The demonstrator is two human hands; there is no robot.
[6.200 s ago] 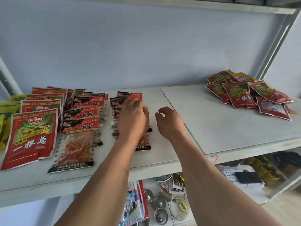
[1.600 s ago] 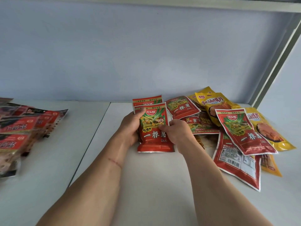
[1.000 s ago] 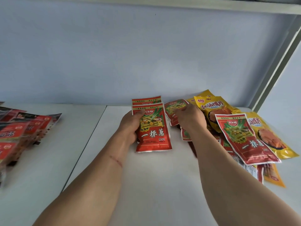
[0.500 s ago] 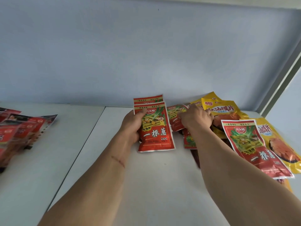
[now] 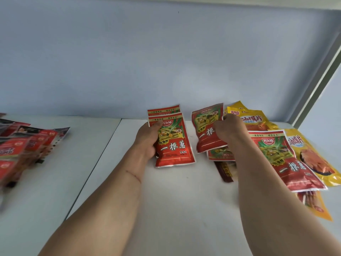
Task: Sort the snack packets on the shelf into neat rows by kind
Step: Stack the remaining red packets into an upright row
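Note:
My left hand (image 5: 147,139) grips a small stack of red green-onion snack packets (image 5: 173,143) by its left edge, resting on the white shelf (image 5: 166,200). My right hand (image 5: 228,132) pinches another red packet of the same kind (image 5: 204,128), lifted and tilted above the loose pile. That pile holds one more red packet (image 5: 284,159), yellow packets (image 5: 252,119) and a dark red strip packet (image 5: 225,170), partly hidden by my right arm.
Rows of red-and-black packets (image 5: 24,145) lie on the left shelf board, cut off by the frame edge. A seam (image 5: 96,163) divides the two boards. The blue back wall (image 5: 166,61) and a slanted metal post (image 5: 317,85) bound the shelf.
My right hand has pulled a red packet out of the pile and raised it. My left hand keeps hold of the stack. Much earlier I was at the left rows.

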